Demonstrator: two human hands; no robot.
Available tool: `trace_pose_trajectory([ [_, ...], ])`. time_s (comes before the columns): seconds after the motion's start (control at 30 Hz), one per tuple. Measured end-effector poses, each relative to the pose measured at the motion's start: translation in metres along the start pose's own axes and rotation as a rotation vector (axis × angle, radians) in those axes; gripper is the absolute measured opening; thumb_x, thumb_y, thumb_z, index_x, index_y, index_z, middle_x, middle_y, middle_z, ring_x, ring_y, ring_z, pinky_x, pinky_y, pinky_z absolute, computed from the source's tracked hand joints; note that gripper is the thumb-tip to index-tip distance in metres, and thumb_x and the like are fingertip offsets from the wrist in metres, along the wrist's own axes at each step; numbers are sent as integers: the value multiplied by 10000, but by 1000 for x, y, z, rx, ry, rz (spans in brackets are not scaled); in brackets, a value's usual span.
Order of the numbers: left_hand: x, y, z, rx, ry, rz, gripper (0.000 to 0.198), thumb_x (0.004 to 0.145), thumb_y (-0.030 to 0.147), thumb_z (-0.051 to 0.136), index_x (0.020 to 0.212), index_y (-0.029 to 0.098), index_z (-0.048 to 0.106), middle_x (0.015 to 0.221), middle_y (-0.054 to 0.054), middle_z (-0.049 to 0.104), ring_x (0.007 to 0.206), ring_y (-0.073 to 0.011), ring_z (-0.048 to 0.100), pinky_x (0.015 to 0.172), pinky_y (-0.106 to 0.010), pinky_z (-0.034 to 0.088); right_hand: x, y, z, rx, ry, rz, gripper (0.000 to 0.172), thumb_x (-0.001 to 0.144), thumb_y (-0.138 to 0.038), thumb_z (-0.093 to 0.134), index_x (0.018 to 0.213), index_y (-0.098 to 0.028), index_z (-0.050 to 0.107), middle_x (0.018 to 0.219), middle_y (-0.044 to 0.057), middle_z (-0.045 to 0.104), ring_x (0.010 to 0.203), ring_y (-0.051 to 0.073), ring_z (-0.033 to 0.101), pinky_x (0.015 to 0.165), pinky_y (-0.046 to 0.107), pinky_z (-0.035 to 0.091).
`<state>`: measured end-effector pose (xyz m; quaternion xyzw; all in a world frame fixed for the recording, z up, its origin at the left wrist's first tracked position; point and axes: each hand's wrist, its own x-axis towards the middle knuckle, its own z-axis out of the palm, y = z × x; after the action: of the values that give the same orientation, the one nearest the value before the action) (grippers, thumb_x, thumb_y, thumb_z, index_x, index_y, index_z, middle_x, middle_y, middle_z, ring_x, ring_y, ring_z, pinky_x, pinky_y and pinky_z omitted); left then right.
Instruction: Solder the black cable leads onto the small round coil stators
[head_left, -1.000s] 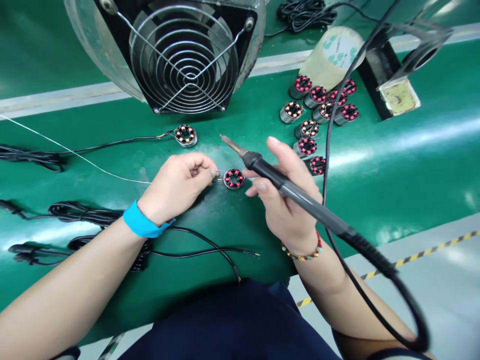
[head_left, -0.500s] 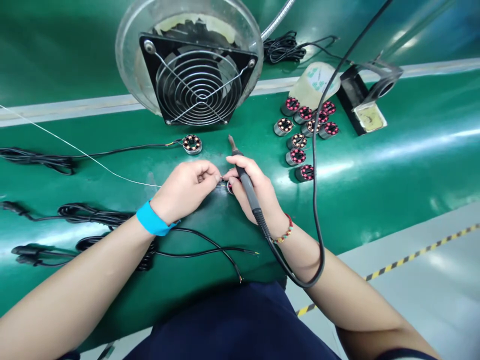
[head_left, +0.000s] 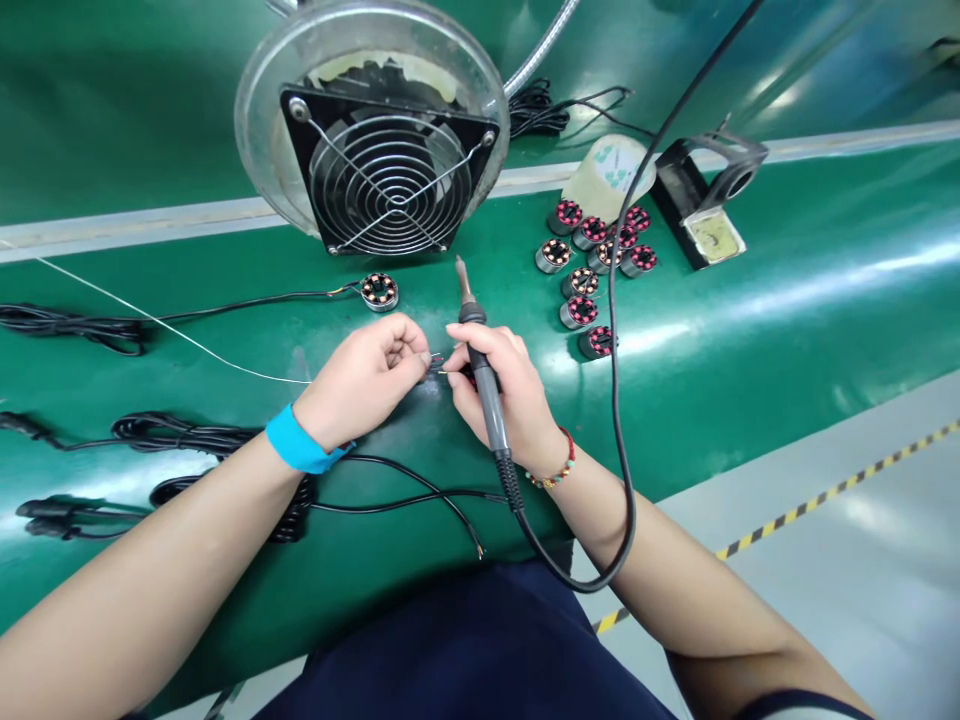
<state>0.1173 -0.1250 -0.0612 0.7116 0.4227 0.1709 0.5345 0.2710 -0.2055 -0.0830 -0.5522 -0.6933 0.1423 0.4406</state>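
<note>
Nearest the viewer, two bare forearms reach forward over a green bench (head_left: 750, 330). Coiled black cables (head_left: 202, 437) lie at eight o'clock from the hands.

The left hand (head_left: 367, 378), with a blue wristband (head_left: 300, 442), pinches thin wire leads (head_left: 433, 360) between closed fingertips. Just beside it at three o'clock, the right hand (head_left: 517, 400) is closed around a soldering iron (head_left: 484, 385), whose tip points to twelve o'clock, clear of the leads. A small part sits between the hands, possibly a coil ring, mostly hidden under the right fingers.

Farther out, a wired coil ring (head_left: 379, 291) rests at eleven o'clock. A cluster of coil rings (head_left: 581, 283) sits at two o'clock. A caged fan (head_left: 394, 180) stands at twelve. Beyond the cluster are a tape roll (head_left: 611, 172) and an iron stand (head_left: 709, 195).
</note>
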Motion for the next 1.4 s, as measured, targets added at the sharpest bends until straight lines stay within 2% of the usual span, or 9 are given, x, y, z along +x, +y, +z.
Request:
trace_pose_trajectory([
  [0.17,-1,1,-2,2,2,6,86,779,250,542,736,179,519,649,22,547,595,-107,502,570,-239,410,0,0,1,0,-13,10,422,821,-91,534,1203,-262,483,861,-13,690,875,190,600,825,357,420],
  [0.3,-4,1,-4,-4,-40,26,91,794,259,548,762,174,543,695,12,568,603,-107,509,573,-239,423,0,1,2,26,-20,56,392,827,-109,551,1186,-253,488,838,-18,683,864,186,598,827,361,427],
  [0.5,-5,-2,-6,78,-104,171,61,801,211,539,781,175,584,864,-29,621,797,-147,574,715,-272,465,-1,3,3,201,-18,162,411,826,-127,539,1207,-260,460,881,-21,663,794,152,625,835,370,478],
  [0.87,-6,3,-8,283,-70,310,134,800,162,488,771,179,617,851,-33,644,788,-150,575,734,-274,442,-2,3,4,205,-5,167,412,830,-135,546,1215,-262,472,890,-12,671,835,159,647,852,383,512],
  [1.0,-6,5,-6,300,-37,247,126,763,162,485,716,184,599,793,-17,625,730,-141,554,684,-262,430,-1,0,-6,166,45,180,379,872,-158,518,1235,-265,496,878,-5,689,938,178,651,935,413,503],
  [1.07,-6,6,-4,292,-40,195,113,741,173,494,690,183,594,760,-8,611,670,-128,527,640,-253,418,-1,-6,-18,143,48,231,326,911,-201,506,1228,-274,528,882,-6,700,899,170,669,927,401,518],
  [1.2,-5,7,-1,271,-37,109,106,712,186,505,663,179,599,725,2,598,603,-108,487,598,-243,403,-8,-23,-42,148,58,299,244,904,-245,568,1144,-281,598,1129,16,679,824,145,688,811,339,568],
  [1.27,-5,8,0,270,-23,78,107,708,185,510,652,178,600,712,5,594,592,-105,483,600,-245,403,-16,-30,-46,142,106,309,222,867,-204,617,1079,-270,612,1069,12,687,795,138,681,736,305,574],
  [1.4,-5,10,2,277,4,23,103,703,187,524,632,186,599,678,14,585,574,-107,472,606,-253,410,-40,-34,-37,131,215,232,219,794,-135,650,969,-256,599,792,-20,640,623,116,615,566,262,536],
])
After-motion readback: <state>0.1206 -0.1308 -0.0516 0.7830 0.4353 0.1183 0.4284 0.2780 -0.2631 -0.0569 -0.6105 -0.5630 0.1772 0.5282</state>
